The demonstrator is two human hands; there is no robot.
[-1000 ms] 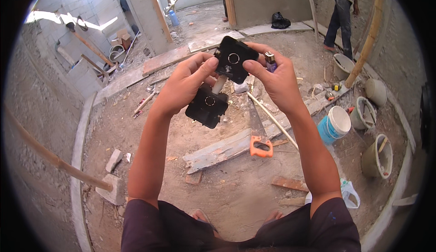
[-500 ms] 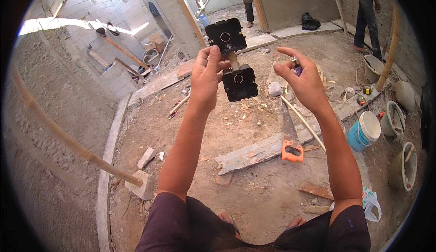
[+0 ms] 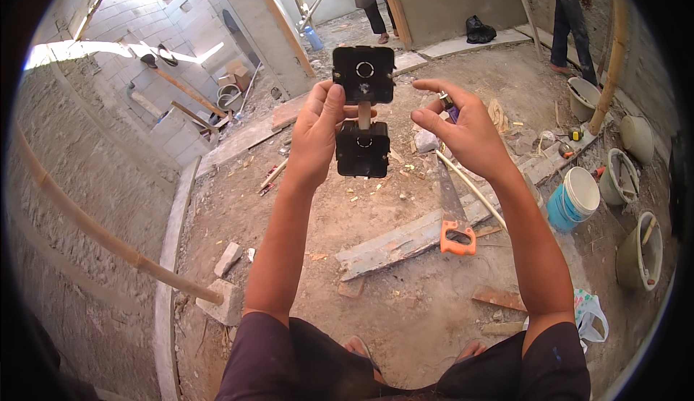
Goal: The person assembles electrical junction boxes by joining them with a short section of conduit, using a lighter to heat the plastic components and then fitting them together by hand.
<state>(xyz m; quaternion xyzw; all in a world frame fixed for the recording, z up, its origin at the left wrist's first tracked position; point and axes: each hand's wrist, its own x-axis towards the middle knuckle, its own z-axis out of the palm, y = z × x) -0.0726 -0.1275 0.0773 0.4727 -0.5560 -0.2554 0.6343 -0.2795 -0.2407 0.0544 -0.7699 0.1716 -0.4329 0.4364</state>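
My left hand (image 3: 318, 130) holds up two black square electrical boxes (image 3: 363, 74) joined one above the other by a short pale tube (image 3: 364, 114); the lower box (image 3: 362, 150) hangs below my thumb. My right hand (image 3: 463, 126) hovers just to the right of the boxes, apart from them, with fingers spread. A small dark purple-tipped thing (image 3: 450, 106) is pinched between its fingers.
On the dirt floor lie a hand saw with an orange handle (image 3: 457, 236), a grey plank (image 3: 405, 238) and a thin pale pipe (image 3: 470, 188). A blue bucket (image 3: 571, 200) and several tubs stand at the right. Two people stand at the back near a doorway.
My right hand has let go of the boxes and drawn off to the right. My left hand alone now holds the joined boxes upright, raised higher in view.
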